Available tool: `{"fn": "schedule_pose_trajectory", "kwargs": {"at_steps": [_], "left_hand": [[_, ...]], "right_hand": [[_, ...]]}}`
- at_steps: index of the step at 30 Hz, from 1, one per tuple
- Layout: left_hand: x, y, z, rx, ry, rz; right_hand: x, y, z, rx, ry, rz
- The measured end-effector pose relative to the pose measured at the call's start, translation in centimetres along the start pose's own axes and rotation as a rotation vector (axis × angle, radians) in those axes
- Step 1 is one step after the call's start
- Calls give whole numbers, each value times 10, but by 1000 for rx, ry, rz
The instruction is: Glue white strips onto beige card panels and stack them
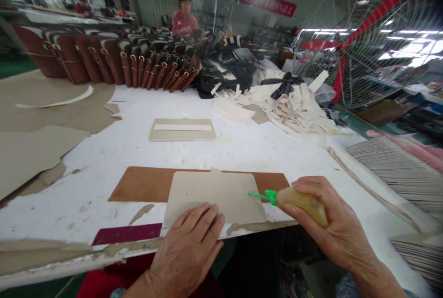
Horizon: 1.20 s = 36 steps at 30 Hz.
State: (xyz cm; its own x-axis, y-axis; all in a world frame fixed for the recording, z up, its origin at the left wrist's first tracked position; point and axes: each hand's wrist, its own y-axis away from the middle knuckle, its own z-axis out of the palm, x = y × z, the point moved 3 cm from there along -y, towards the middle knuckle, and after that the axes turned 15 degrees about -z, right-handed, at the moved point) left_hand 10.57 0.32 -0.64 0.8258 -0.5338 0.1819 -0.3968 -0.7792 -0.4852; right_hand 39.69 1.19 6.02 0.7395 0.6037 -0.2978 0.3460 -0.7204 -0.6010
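Observation:
A beige cut panel lies on a brown board near the front edge of the white table. My left hand rests flat on the panel's near edge, fingers stretched out. My right hand is wrapped round a glue bottle with a green nozzle. The nozzle tip touches the panel's right side.
A second beige panel with a white strip lies further back. Brown bags stand in a row at the far left, a heap of pale cut pieces at the right. Stacked sheets lie at the right. A person sits far behind.

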Motion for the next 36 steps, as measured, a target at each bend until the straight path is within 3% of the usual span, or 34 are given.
{"fn": "schedule_pose_trajectory", "kwargs": {"at_steps": [5,9,12,18,28,36], "left_hand": [[4,3,-1,-45,50,-36],[0,7,-20,43,190,-47],[-16,13,-33,122,188,-135],[-49,23,-35,85,142,-258],[-44,18,-34,91,136,-288],[-45,19,-32,40,119,-291]], "right_hand": [[-4,-1,8,155,-54,160],[-20,-16,30,227,-170,201],[-36,-30,52,199,-255,146],[-51,-48,87,119,-332,11],[-49,-50,94,26,-318,-27],[-63,-62,103,7,-267,-157]]}}
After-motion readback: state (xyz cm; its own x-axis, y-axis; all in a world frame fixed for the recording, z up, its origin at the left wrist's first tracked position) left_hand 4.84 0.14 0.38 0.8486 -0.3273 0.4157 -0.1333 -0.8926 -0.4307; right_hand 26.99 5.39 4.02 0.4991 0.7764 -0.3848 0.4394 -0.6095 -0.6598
